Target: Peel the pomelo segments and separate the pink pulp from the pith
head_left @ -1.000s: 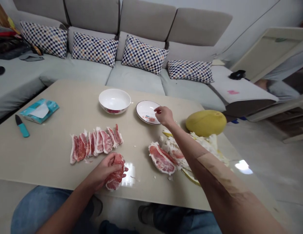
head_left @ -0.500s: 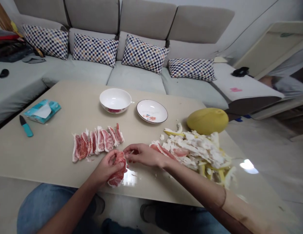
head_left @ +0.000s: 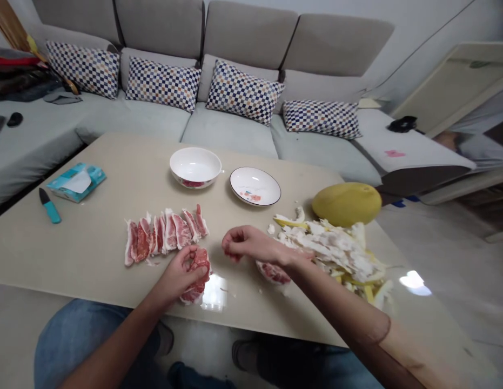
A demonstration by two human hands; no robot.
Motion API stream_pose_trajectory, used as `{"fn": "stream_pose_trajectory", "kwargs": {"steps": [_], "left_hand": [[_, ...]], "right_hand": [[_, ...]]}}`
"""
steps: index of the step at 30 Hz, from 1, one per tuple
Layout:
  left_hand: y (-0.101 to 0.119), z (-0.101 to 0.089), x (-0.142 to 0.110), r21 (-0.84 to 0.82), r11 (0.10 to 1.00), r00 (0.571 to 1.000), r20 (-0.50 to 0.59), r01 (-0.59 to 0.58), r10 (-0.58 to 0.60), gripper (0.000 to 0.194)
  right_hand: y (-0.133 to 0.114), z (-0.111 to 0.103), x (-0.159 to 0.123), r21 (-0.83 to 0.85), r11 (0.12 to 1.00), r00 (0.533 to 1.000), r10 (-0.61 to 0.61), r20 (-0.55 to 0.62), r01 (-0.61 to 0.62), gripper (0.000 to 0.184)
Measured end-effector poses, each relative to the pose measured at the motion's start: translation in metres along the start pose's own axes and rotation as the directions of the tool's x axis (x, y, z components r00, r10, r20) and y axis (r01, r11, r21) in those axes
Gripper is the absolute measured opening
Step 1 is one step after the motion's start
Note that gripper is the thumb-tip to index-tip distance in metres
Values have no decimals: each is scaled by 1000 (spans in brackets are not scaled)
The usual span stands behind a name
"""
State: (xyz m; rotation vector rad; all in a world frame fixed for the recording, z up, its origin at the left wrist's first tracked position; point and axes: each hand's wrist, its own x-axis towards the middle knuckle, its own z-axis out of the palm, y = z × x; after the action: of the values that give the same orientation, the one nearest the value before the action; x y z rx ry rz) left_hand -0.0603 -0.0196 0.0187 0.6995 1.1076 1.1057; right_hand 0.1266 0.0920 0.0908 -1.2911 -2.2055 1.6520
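Note:
My left hand (head_left: 179,275) is closed round a peeled pink pomelo segment (head_left: 197,275) at the near edge of the beige table (head_left: 113,178). My right hand (head_left: 251,246) hovers just right of it with fingertips pinched together on a small bit I cannot make out. A row of peeled pink segments (head_left: 164,235) lies just beyond my left hand. Under my right wrist another pink segment (head_left: 273,272) rests beside a heap of white and yellow peel (head_left: 336,251).
A white bowl (head_left: 195,167) and a shallow white plate (head_left: 255,186) holding a few pink scraps stand mid-table. A whole yellow pomelo (head_left: 347,203) sits at the right. A teal-handled knife (head_left: 49,205) and a tissue pack (head_left: 76,181) lie far left. A grey sofa runs behind.
My right hand came back from the shallow plate to the segment in my left hand, then lifted slightly right with its fingers pinched. My left hand has kept its hold.

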Motion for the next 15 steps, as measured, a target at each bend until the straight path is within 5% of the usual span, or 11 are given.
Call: {"fn": "stream_pose_trajectory", "kwargs": {"steps": [3, 6, 9, 12, 15], "left_hand": [[0, -1, 1, 3, 1000, 1000, -1, -3, 3, 46], [-1, -1, 1, 37, 999, 1000, -6, 0, 0, 46], [1, -1, -1, 49, 999, 1000, 10, -5, 5, 44], [9, -2, -6, 38, 999, 999, 28, -27, 26, 41], [29, -10, -11, 67, 991, 992, -47, -113, 117, 42]], "right_hand": [[3, -36, 18, -89, 996, 960, -29, -279, 5, 16], [12, -74, 40, -238, 970, 829, -94, -551, -48, 23], [18, -90, 48, -377, 920, 754, -170, -634, -110, 29], [19, -65, 32, -498, 861, 796, -232, -559, -99, 28], [19, -9, -1, -600, 800, 918, -257, -304, 25, 20]]}}
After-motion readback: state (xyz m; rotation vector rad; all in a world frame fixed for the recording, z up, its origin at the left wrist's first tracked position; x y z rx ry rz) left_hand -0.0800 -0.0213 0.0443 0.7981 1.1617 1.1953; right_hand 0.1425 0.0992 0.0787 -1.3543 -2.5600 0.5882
